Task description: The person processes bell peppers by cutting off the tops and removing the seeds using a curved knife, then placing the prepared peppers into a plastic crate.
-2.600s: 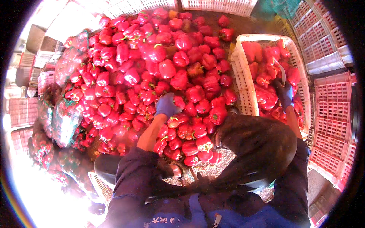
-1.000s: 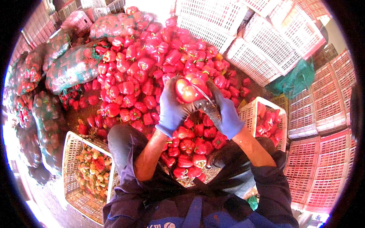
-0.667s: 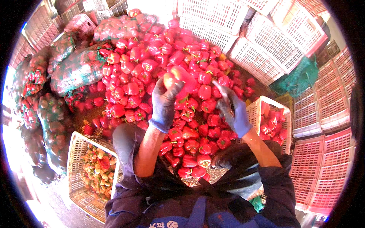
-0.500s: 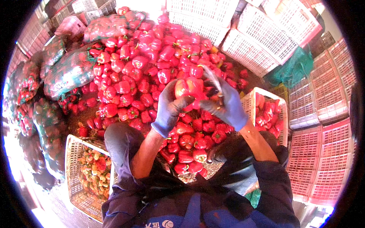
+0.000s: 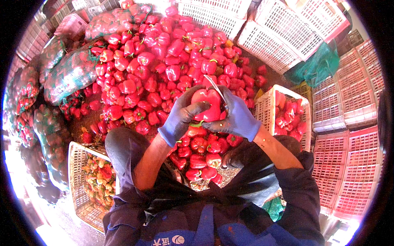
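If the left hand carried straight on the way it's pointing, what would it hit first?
The left hand points up and to the right, straight into the red bell pepper it is holding. Beyond that, probably the pepper pile, though depth is unclear.

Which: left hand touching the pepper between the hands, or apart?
Touching: the head view shows the left hand wrapping the left side of the pepper.

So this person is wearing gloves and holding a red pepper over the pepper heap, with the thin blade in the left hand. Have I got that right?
Not quite: the head view shows the thin blade in the right hand. The left hand grips the red pepper over the pepper heap, and both hands are gloved.
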Action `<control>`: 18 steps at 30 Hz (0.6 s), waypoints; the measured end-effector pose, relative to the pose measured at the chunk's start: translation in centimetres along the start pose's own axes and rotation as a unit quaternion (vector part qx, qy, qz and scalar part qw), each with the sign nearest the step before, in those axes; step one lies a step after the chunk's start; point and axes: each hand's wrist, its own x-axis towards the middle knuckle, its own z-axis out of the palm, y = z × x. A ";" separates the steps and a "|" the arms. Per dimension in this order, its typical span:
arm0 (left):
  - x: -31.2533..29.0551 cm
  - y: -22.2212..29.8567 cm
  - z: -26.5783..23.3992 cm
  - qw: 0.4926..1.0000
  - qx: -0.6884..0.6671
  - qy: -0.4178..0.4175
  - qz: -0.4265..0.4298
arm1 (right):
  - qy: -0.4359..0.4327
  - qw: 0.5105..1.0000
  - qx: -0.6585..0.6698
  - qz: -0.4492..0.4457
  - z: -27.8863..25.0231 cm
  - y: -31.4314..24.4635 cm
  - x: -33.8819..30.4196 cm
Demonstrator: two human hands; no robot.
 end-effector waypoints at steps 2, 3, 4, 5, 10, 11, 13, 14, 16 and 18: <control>0.1 0.0 -0.1 1.000 0.008 -0.014 0.013 | -0.001 1.000 -0.013 0.000 -0.1 -0.1 0.0; 0.2 0.0 -0.1 0.999 0.001 -0.040 0.017 | -0.012 1.000 -0.014 -0.004 -0.4 0.1 0.0; 0.2 0.1 -0.2 0.998 -0.006 -0.067 0.021 | -0.023 1.000 -0.016 -0.007 -0.6 0.3 -0.1; 0.2 0.2 -0.1 0.995 -0.013 -0.093 0.024 | -0.025 0.999 0.015 -0.020 -0.7 0.2 -0.2; -1.1 -1.6 0.2 0.984 -0.138 -0.114 0.020 | -0.053 0.997 0.005 -0.053 -1.2 0.8 -0.3; -1.4 -1.6 0.1 0.982 -0.144 -0.120 -0.004 | -0.052 0.997 0.037 -0.041 -1.2 0.9 -0.4; -2.0 -1.1 -0.2 0.978 -0.155 -0.132 -0.052 | -0.051 0.994 0.100 -0.015 -1.0 1.0 -0.6; -1.5 -1.5 -0.3 0.977 -0.162 -0.126 -0.055 | -0.034 0.986 0.154 0.054 -0.8 1.0 -0.8; -1.4 -1.9 -0.9 0.979 -0.144 -0.147 -0.010 | -0.038 0.953 0.272 0.128 -1.7 0.7 -0.8; -1.8 -1.2 -0.5 0.973 -0.168 -0.159 -0.002 | -0.033 0.974 0.206 0.093 -1.6 0.4 -0.5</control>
